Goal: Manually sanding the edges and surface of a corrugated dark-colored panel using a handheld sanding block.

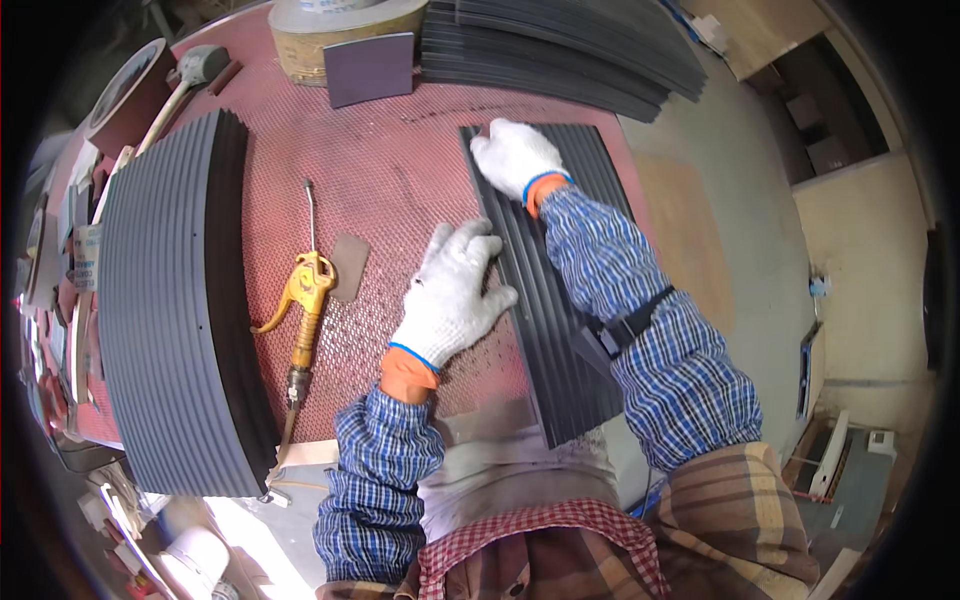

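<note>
A dark grey grooved panel [565,375] lies lengthwise in front of me, on a red mesh-textured mat [390,160]. My right hand [518,160], in a white knit glove, rests on the far left part of the panel with its fingers curled; whatever they may hold is hidden. My left hand [448,295], gloved likewise, lies with fingers apart at the panel's left edge, fingertips touching it. Left of that hand are a yellow air blow gun [308,285] with a thin metal nozzle and a small grey-brown rectangular sheet [349,265].
A tall stack of grooved panels [160,300] stands at the left, and more dark panels [560,50] lie at the back. A purple-grey rectangular piece [368,70] leans on a wide roll [300,45]. Behind the left stack are a long-handled tool [200,68] and a brown roll [130,95].
</note>
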A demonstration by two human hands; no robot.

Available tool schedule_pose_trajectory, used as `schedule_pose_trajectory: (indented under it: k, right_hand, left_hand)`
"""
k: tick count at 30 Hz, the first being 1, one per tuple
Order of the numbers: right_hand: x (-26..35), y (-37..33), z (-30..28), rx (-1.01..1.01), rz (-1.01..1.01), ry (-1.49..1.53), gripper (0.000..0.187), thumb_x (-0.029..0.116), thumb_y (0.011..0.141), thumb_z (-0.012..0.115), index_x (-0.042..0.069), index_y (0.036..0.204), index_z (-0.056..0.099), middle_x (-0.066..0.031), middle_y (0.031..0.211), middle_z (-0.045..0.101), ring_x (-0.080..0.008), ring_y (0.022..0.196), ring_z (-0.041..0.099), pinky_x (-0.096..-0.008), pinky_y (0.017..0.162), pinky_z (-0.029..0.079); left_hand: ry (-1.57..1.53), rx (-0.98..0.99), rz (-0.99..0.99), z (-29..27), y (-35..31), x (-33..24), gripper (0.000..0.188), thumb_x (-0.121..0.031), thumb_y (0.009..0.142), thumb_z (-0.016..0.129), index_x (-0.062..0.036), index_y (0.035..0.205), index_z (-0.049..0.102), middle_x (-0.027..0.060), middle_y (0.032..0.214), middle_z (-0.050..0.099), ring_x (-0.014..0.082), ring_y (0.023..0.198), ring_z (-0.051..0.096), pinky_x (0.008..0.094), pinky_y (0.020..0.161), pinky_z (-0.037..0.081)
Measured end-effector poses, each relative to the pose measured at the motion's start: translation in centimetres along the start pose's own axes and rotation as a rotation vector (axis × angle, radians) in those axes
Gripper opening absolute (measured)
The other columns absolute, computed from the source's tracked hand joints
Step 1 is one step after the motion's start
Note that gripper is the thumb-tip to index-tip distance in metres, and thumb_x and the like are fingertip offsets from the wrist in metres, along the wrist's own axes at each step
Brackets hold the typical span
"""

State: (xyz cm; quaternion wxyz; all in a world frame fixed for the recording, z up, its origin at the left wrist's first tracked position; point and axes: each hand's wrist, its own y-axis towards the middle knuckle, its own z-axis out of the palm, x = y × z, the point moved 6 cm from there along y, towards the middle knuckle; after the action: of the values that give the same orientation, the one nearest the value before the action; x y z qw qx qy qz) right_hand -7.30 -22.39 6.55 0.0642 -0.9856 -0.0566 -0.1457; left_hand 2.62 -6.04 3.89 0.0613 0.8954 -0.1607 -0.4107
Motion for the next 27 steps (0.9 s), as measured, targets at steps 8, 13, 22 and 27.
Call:
schedule_pose_trajectory:
  k: [8,13,22,27]
  right_hand:
    - [0.4,3.9,-0.3,0.011,-0.012,-0.011,0.047,0.037,0.095,0.051,0.001,0.122,0.067,-0.0253,0.126,0.066,-0.0422,0.118,0.063,-0.0487,0.103,0.049]
    - [-0.4,-4.3,0.2,0.045,-0.056,0.042,0.041,0.037,0.099,0.051,0.006,0.12,0.065,-0.0222,0.113,0.07,-0.04,0.108,0.067,-0.0505,0.096,0.051]
    - [-5.8,-29.9,2.1,0.037,-0.052,0.067,0.029,0.035,0.101,0.053,0.007,0.105,0.06,-0.0179,0.077,0.071,-0.0389,0.069,0.07,-0.0512,0.065,0.055]
    - [-7.2,-37.4,2.2,0.122,0.046,0.034,0.027,0.034,0.102,0.053,0.008,0.105,0.06,-0.0166,0.075,0.071,-0.0388,0.066,0.069,-0.0517,0.064,0.055]
  left_hand:
    - [-0.004,-0.005,-0.037,0.3,-0.3,-0.2,0.058,-0.023,0.074,0.085,-0.0031,0.123,0.062,0.0179,0.14,0.056,0.0414,0.132,0.049,0.0467,0.112,0.044]
    - [-0.075,-0.039,0.01,0.3,0.0,0.8,0.054,-0.023,0.073,0.084,-0.003,0.119,0.064,0.0161,0.138,0.058,0.0393,0.132,0.05,0.0462,0.118,0.036]
    - [0.032,0.058,-0.073,0.4,0.4,0.9,0.059,-0.023,0.08,0.082,-0.0057,0.131,0.06,0.0164,0.144,0.053,0.0332,0.135,0.05,0.0408,0.113,0.044]
    - [0.0,0.029,-0.036,0.5,0.4,0.8,0.061,-0.026,0.078,0.082,-0.0098,0.133,0.063,0.0136,0.146,0.054,0.0363,0.138,0.047,0.0454,0.115,0.042]
